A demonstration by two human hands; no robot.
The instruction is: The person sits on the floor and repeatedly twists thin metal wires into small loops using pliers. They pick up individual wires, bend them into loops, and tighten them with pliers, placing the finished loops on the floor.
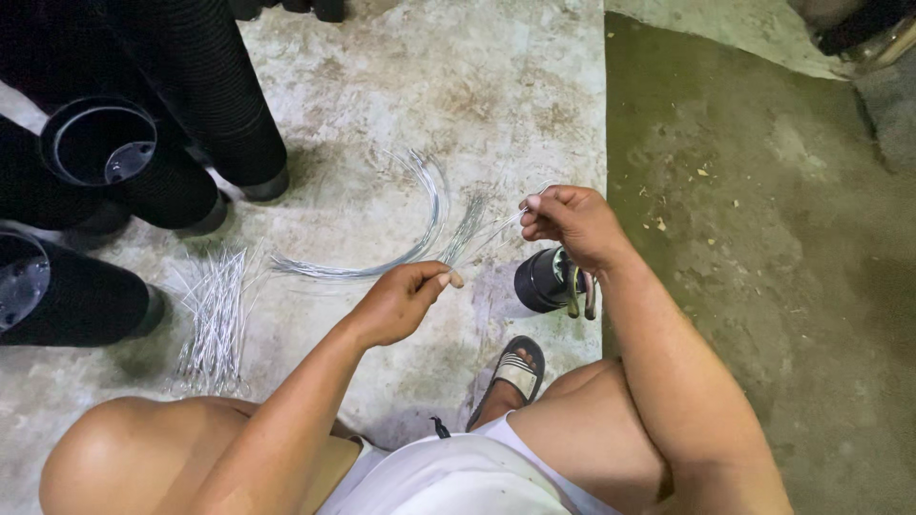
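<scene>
Thin silvery wire strands [474, 229] stretch between my two hands above a concrete floor. My left hand [401, 301] pinches their lower end between thumb and fingers. The upper end is pinched by my right hand [571, 224]. A long curved bundle of wire [401, 250] lies on the floor behind the hands, arcing from left to upper right. A pile of short cut wire pieces [215, 319] lies on the floor to the left of my left hand.
Stacks of black plastic pots [205, 91] lie at the upper left, one open mouth [98, 141] facing up. A small black pot with pliers [553, 281] sits under my right wrist. My sandalled foot [513, 374] rests below it. A mossy darker floor [763, 238] lies right.
</scene>
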